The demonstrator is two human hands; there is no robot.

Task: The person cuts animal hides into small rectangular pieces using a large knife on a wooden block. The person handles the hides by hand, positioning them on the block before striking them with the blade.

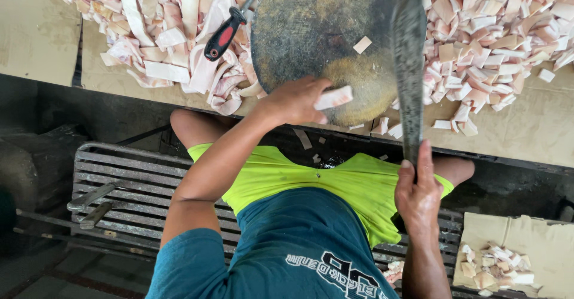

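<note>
Cardboard-covered tabletop (538, 132), round chopping block (311, 30) as landmark. Left hand (296, 100) pinches pale strip (333, 97) at block's near edge. Right hand (418, 194) grips cleaver (408, 54), blade lengthwise along block's right side, just right of strip.

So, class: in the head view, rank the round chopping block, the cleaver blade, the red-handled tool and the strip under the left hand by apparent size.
1. Round chopping block
2. Cleaver blade
3. Red-handled tool
4. Pale strip held by the left hand
</note>
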